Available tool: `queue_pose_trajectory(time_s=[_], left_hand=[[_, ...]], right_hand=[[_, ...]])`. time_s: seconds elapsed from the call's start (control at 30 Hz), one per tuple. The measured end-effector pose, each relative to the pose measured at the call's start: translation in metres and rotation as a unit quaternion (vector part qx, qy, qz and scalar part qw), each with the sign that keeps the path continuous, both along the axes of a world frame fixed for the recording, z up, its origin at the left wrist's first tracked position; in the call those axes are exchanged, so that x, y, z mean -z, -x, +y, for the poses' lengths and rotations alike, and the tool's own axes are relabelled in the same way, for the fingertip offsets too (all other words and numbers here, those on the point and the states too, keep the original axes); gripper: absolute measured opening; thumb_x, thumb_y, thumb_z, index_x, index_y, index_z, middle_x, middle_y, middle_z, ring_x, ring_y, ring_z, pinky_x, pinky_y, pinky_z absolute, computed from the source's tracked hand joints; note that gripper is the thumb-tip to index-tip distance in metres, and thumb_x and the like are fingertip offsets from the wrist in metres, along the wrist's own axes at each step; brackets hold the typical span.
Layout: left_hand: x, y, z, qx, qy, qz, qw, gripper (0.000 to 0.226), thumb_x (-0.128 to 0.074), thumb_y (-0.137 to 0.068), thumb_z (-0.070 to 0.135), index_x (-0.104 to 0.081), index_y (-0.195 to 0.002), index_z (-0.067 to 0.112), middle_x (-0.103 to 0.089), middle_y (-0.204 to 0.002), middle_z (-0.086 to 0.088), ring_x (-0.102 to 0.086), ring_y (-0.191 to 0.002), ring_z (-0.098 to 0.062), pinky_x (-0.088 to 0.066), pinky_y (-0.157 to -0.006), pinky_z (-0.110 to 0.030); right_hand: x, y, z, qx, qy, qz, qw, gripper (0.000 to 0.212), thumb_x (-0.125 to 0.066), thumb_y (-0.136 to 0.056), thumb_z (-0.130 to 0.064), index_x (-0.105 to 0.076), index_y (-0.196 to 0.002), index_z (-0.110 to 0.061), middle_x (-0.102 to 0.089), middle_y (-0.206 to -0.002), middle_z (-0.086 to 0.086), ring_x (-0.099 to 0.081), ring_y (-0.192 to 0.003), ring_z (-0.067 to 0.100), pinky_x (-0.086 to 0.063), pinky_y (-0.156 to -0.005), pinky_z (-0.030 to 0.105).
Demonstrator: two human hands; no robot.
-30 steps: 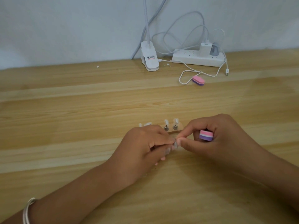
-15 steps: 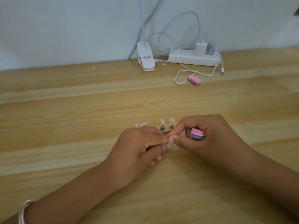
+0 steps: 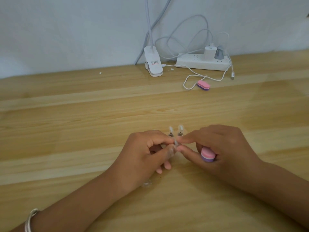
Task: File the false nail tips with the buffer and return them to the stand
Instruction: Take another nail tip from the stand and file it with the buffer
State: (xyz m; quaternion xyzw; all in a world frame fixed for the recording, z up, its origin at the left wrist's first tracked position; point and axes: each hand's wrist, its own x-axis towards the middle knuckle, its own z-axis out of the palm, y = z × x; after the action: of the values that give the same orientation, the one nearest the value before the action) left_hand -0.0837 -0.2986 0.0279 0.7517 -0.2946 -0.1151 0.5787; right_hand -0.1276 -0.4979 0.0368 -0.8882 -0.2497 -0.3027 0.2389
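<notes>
Little has shifted: the left hand (image 3: 143, 156) and right hand (image 3: 222, 148) still pinch the small clear false nail tip (image 3: 176, 143) between them, just before two upright clear tips (image 3: 180, 128). The pink-and-purple oval buffer block (image 3: 207, 154) now sits lower in the right hand's curled fingers.

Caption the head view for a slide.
Left hand and right hand pinch a clear nail tip between them; the right also holds a pink buffer, two more tips upright behind.

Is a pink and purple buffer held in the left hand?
No, the right hand holds the buffer under its curled fingers, while the left hand pinches a clear nail tip.
</notes>
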Motion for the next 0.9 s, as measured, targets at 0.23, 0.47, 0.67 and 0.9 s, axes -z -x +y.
queue_pose_trajectory(time_s=[0.23, 0.47, 0.67, 0.9], left_hand=[[0.002, -0.002, -0.001, 0.012, -0.007, 0.010, 1.000, 0.017, -0.071, -0.082, 0.015, -0.075, -0.096, 0.026, -0.068, -0.087, 0.005, -0.069, -0.061, -0.014, -0.050, -0.048, -0.022], [0.003, 0.000, -0.002, 0.012, 0.006, 0.001, 1.000, 0.025, -0.075, -0.080, 0.007, -0.075, -0.095, 0.027, -0.068, -0.087, 0.008, -0.069, -0.058, -0.016, -0.049, -0.046, -0.024], [-0.001, 0.004, -0.003, -0.071, 0.008, -0.067, 0.995, 0.036, -0.086, -0.066, 0.019, -0.072, -0.095, 0.034, -0.068, -0.091, 0.008, -0.064, -0.048, -0.018, -0.052, -0.042, -0.028], [-0.002, 0.009, -0.005, -0.058, -0.034, -0.259, 0.964, 0.043, -0.082, -0.069, 0.021, -0.072, -0.111, 0.017, -0.068, -0.101, 0.009, -0.060, -0.053, -0.005, -0.050, -0.054, -0.016]], right_hand=[[0.007, -0.004, 0.000, 0.032, 0.042, -0.096, 0.994, 0.016, -0.070, -0.085, -0.024, -0.077, -0.075, -0.014, -0.056, -0.055, -0.006, -0.047, -0.049, 0.014, -0.040, -0.051, 0.023], [0.008, -0.003, 0.000, 0.043, 0.049, -0.108, 0.992, 0.017, -0.070, -0.088, -0.025, -0.077, -0.076, -0.014, -0.056, -0.057, -0.008, -0.042, -0.063, 0.013, -0.033, -0.055, 0.023], [0.005, -0.002, -0.003, 0.000, -0.059, 0.007, 0.998, 0.021, -0.066, -0.089, -0.033, -0.077, -0.085, -0.016, -0.038, -0.061, -0.020, -0.037, -0.056, 0.000, -0.037, -0.057, 0.012], [-0.003, 0.002, -0.001, -0.036, -0.108, 0.096, 0.989, 0.024, -0.064, -0.086, -0.038, -0.076, -0.082, -0.018, -0.040, -0.056, -0.019, -0.044, -0.049, 0.008, -0.035, -0.053, 0.011]])
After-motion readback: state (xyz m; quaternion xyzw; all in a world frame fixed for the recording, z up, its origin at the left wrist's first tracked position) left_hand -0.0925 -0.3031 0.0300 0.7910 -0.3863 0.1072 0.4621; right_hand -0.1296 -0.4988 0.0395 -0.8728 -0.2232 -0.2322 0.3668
